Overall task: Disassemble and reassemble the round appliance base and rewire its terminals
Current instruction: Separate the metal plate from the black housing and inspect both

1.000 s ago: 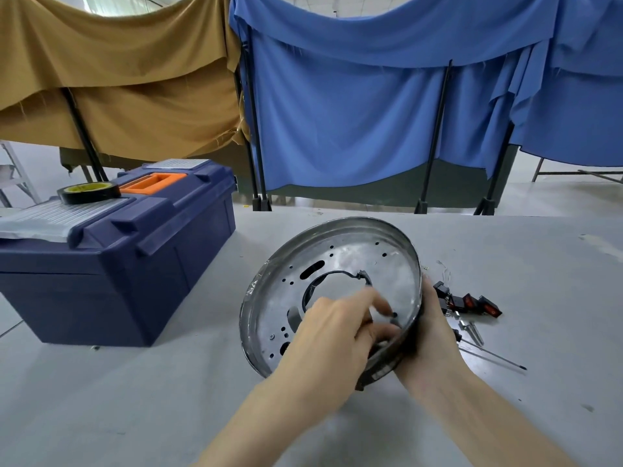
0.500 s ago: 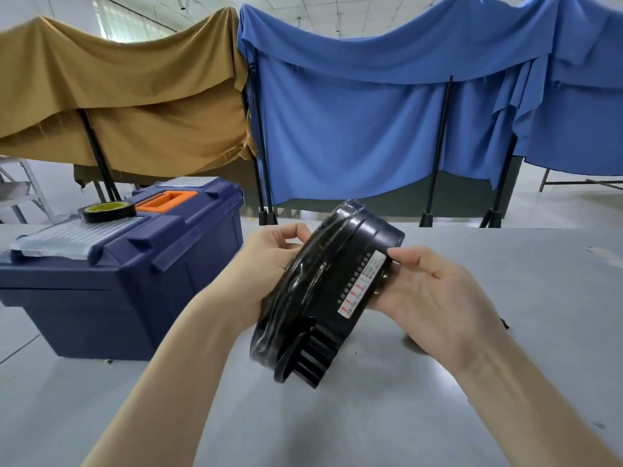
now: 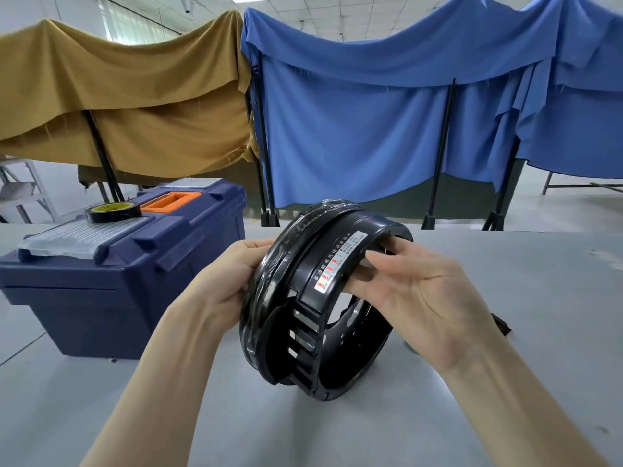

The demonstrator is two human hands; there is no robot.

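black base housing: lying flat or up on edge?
On edge. The black base housing stands tilted on the table, lower rim at the surface, left hand and right hand gripping opposite sides.

Bright, even light seems to come from overhead; the ceiling [image 3: 337,8] is nearly washed out. Soft, faint shadows lie on the desk [image 3: 505,281]. The black base [image 3: 303,298] shows glossy glare streaks. Wide-angle distortion bows the curtains [image 3: 354,129] and edges; focus is fairly sharp.

One head cam, wide-angle, looks fwd and slightly down over grey table [image 3: 505,298]; hands close at frame centre, curtains far across upper frame.
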